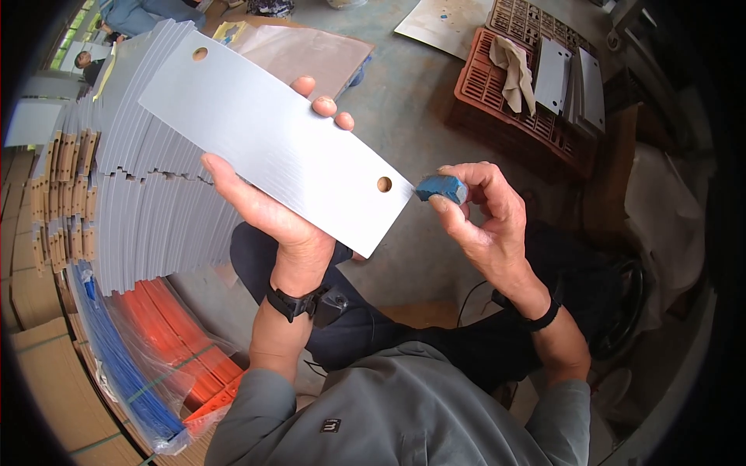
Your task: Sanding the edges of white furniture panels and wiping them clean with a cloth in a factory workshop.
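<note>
A flat, light grey board (280,144) with a round hole near each end lies tilted across my left hand (272,208). The thumb presses along its near edge, and three fingertips curl over the far edge. My right hand (497,225) pinches a small, rough blue block (440,189) between thumb and fingers. One end of that block is at the board's right-hand corner, touching it or almost so. What the block is made of, I cannot make out.
Beside me on the left rises a tall stack of grey boards (167,217). Orange strips (175,334) and blue strips (140,380) lie below it in clear plastic. An upturned brown crate (474,85) at the far right bears a beige cloth (513,74) and more boards (552,74).
</note>
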`<state>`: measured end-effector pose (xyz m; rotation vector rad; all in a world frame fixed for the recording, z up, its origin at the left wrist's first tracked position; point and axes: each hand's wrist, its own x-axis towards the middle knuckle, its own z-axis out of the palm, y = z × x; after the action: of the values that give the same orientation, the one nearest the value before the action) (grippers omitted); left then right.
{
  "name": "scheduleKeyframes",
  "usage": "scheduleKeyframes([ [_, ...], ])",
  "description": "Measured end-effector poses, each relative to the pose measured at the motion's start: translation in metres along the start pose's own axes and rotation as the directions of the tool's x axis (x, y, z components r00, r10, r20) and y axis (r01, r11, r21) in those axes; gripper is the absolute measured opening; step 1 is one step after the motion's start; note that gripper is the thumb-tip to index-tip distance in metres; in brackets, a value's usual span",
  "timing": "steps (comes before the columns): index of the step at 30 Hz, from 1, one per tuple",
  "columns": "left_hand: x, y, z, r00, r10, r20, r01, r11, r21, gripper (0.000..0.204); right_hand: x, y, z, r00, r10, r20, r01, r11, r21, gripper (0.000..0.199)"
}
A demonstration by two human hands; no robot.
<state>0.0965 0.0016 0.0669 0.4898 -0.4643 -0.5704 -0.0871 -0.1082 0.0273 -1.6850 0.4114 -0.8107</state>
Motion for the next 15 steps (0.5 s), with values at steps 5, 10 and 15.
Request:
scheduleKeyframes([
  [5, 0.0004, -0.0017, -0.0012, 1.000, -0.004, -0.009, 0.004, 1.000, 0.004, 0.086, 0.0047, 0.0064, -0.0061, 0.997, 0.063, -0.042, -0.064, 0.998, -0.019, 0.022],
  [10, 0.0006, -0.0019, -0.0017, 1.000, -0.002, -0.020, 0.002, 1.000, 0.002, 0.085, 0.0007, 0.0050, -0.0087, 0.998, 0.031, -0.056, -0.033, 0.999, -0.039, 0.024],
  [15, 0.0018, -0.0054, -0.0038, 1.000, 0.000, -0.009, 0.000, 1.000, 0.019, 0.084, -0.0012, 0.0041, -0.0073, 1.000, -0.012, -0.008, 0.012, 0.999, -0.042, 0.026],
])
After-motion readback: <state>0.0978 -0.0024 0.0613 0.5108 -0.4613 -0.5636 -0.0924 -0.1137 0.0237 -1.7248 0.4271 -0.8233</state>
